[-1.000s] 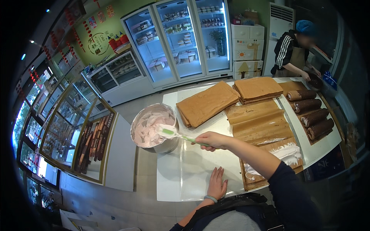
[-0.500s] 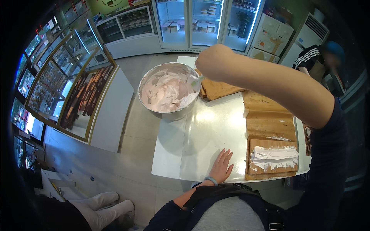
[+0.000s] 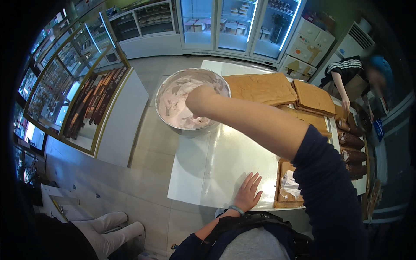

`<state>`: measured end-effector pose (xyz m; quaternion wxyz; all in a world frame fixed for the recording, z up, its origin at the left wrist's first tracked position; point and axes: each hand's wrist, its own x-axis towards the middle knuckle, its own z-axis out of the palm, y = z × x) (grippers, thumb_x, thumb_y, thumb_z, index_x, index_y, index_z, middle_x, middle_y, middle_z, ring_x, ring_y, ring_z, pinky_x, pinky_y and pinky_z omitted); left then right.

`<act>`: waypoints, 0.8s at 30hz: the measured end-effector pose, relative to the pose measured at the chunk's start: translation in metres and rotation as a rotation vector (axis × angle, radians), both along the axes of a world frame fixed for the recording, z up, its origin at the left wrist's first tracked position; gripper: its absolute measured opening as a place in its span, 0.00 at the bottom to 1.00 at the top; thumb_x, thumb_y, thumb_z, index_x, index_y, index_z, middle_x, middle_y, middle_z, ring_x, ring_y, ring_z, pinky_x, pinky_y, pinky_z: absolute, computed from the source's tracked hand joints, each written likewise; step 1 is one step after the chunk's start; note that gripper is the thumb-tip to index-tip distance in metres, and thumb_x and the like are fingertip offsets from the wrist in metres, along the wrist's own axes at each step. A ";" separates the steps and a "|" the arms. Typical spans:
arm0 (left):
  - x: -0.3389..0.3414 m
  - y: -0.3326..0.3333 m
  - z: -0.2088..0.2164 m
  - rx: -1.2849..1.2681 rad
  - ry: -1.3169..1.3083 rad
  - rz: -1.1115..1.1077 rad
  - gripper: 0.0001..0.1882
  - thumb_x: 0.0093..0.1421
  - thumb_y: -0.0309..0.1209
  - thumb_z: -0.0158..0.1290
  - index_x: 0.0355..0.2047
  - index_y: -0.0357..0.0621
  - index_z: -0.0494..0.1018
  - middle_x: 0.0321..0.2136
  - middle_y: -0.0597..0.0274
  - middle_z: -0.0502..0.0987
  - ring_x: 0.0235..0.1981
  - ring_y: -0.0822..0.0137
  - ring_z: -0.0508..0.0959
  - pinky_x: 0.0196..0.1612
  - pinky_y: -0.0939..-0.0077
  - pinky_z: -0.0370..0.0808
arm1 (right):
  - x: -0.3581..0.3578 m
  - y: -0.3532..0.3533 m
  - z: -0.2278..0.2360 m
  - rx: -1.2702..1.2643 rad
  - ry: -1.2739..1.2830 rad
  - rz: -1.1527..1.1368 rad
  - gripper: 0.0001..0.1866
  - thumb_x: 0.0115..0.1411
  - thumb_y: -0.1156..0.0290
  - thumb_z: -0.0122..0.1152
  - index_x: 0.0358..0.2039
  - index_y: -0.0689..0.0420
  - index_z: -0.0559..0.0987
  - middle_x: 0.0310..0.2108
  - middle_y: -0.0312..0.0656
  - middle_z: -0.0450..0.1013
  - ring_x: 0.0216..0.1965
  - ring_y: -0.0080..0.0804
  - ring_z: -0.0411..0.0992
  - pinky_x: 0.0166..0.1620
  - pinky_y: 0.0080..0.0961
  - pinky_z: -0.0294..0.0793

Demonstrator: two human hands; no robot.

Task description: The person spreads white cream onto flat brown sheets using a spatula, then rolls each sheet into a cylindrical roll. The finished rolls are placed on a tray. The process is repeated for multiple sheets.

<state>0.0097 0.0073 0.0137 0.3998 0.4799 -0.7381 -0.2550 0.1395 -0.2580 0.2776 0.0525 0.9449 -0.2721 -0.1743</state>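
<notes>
Your right hand (image 3: 202, 99) is bent down over the mouth of a round bucket (image 3: 196, 132); its fingers are turned out of sight, so you cannot tell whether they grip anything. Pale pink cream (image 3: 170, 100) lies inside, beneath that hand, and the bucket stands at the far left end of the white surface (image 3: 229, 158). Your left hand (image 3: 248, 191) rests palm down near the close edge, fingers loosely spread. Just to its right is a brown cake slab (image 3: 284, 166) with a pale cream patch (image 3: 289, 184), partly covered by your right sleeve (image 3: 323, 169). Beyond your right forearm lie stacked cake sheets (image 3: 262, 88); dark rolls (image 3: 352, 140) line the far right.
</notes>
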 end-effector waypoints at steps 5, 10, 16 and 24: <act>-0.002 0.004 -0.014 0.005 0.004 0.016 0.34 0.63 0.33 0.59 0.66 0.34 0.64 0.67 0.41 0.65 0.71 0.38 0.60 0.72 0.47 0.59 | -0.076 0.066 -0.034 -0.423 -1.055 0.352 0.17 0.59 0.57 0.65 0.43 0.55 0.83 0.41 0.42 0.75 0.49 0.40 0.72 0.51 0.38 0.70; -0.012 0.014 -0.014 -0.092 -0.212 0.101 0.25 0.68 0.28 0.53 0.63 0.33 0.67 0.59 0.41 0.71 0.56 0.47 0.75 0.63 0.55 0.70 | -0.265 0.224 -0.099 0.180 -1.361 0.167 0.16 0.61 0.59 0.66 0.45 0.54 0.81 0.42 0.42 0.75 0.47 0.44 0.74 0.52 0.40 0.72; -0.025 0.022 0.019 0.464 -0.051 0.048 0.23 0.74 0.25 0.43 0.68 0.33 0.62 0.56 0.52 0.73 0.51 0.62 0.77 0.59 0.68 0.74 | -0.558 0.323 -0.163 0.003 -1.416 -1.099 0.09 0.70 0.74 0.57 0.41 0.64 0.83 0.38 0.46 0.79 0.40 0.34 0.78 0.44 0.27 0.76; -0.107 0.033 0.028 1.121 0.599 0.288 0.24 0.75 0.30 0.46 0.68 0.37 0.61 0.49 0.61 0.76 0.47 0.73 0.77 0.53 0.75 0.75 | -0.714 0.367 -0.240 0.601 -1.615 -1.826 0.23 0.68 0.67 0.63 0.59 0.64 0.73 0.40 0.35 0.76 0.41 0.20 0.73 0.49 0.20 0.73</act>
